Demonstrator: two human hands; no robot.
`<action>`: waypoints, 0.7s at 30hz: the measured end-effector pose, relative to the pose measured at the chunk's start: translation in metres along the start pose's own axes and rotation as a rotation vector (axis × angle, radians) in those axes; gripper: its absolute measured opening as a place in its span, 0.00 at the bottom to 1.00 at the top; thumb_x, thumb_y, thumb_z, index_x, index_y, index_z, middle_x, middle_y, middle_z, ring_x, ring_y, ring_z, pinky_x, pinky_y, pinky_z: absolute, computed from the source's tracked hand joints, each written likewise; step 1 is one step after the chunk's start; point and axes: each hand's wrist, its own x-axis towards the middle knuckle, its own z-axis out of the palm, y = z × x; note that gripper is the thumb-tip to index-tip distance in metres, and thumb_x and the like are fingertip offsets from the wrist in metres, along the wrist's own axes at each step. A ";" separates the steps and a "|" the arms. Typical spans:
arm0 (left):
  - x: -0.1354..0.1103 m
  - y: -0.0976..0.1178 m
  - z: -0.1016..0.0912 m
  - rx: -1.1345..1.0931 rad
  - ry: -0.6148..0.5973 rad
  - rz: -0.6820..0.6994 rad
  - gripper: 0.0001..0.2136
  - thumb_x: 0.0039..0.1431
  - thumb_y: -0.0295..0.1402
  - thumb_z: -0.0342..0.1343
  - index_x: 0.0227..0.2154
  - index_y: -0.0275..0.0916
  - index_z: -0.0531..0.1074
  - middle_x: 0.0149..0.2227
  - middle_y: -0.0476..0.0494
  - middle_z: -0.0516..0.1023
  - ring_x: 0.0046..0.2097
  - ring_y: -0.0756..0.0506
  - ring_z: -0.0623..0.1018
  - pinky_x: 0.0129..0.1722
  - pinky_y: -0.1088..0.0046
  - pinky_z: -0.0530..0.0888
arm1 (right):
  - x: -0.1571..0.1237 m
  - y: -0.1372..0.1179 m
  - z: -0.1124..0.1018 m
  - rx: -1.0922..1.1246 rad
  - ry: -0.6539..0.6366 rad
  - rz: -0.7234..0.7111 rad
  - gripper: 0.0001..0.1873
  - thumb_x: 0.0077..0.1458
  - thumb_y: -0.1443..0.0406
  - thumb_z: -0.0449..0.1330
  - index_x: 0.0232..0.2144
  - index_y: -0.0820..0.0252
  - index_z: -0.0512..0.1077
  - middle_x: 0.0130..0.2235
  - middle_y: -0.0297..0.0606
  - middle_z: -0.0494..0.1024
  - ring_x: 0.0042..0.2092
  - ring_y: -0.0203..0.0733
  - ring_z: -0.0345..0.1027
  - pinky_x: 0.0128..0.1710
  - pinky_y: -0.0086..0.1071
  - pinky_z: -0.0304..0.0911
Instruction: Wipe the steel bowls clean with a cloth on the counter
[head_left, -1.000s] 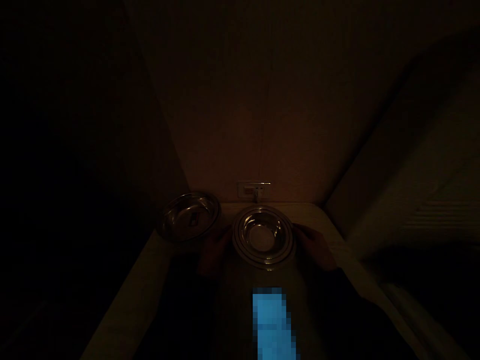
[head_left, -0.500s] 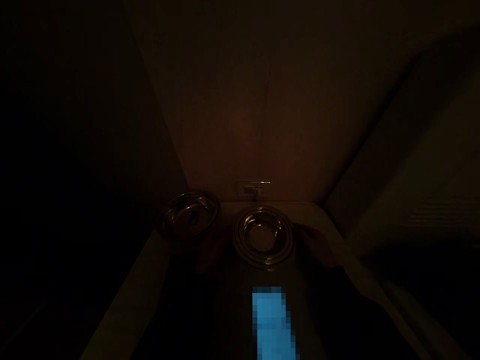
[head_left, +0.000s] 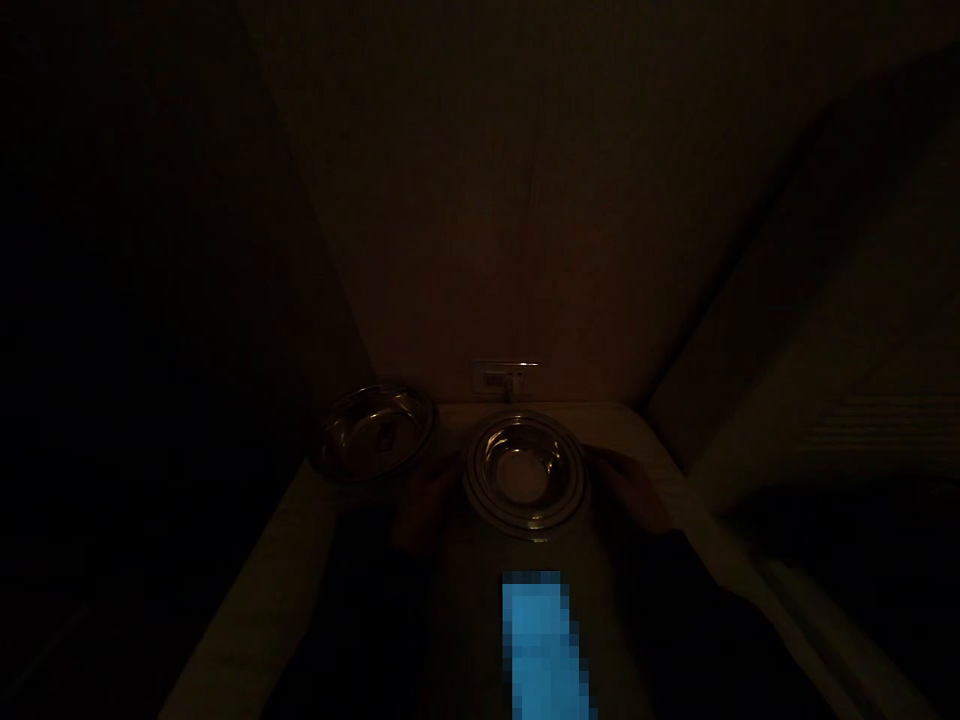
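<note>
The scene is very dark. A tall metal vessel (head_left: 525, 475) with a round ringed open top stands on a pale counter (head_left: 277, 590) in front of me. My left hand (head_left: 424, 505) presses against its left side and my right hand (head_left: 634, 490) against its right side, both wrapped round the body. A blue blurred patch covers the front of the vessel lower down. A round steel lid (head_left: 377, 432) with a small handle lies upside down to the left, apart from both hands.
A wall socket plate (head_left: 501, 379) sits on the back wall just behind the vessel. Dark walls close in on the left and right. The counter runs toward me as a narrow strip.
</note>
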 end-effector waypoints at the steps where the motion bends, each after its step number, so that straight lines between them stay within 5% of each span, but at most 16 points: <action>1: 0.000 -0.001 0.000 -0.014 -0.006 -0.007 0.17 0.44 0.39 0.63 0.38 0.36 0.78 0.45 0.37 0.78 0.49 0.37 0.75 0.49 0.61 0.70 | 0.000 0.000 0.000 0.010 -0.001 0.002 0.20 0.46 0.55 0.59 0.39 0.60 0.78 0.42 0.41 0.80 0.47 0.50 0.71 0.49 0.41 0.63; 21: -0.002 0.004 0.002 -0.088 0.023 -0.057 0.12 0.42 0.33 0.63 0.33 0.38 0.80 0.43 0.39 0.80 0.50 0.36 0.75 0.46 0.63 0.73 | 0.000 -0.003 -0.003 0.042 0.002 0.000 0.20 0.45 0.53 0.61 0.37 0.60 0.78 0.41 0.42 0.80 0.45 0.50 0.72 0.46 0.39 0.65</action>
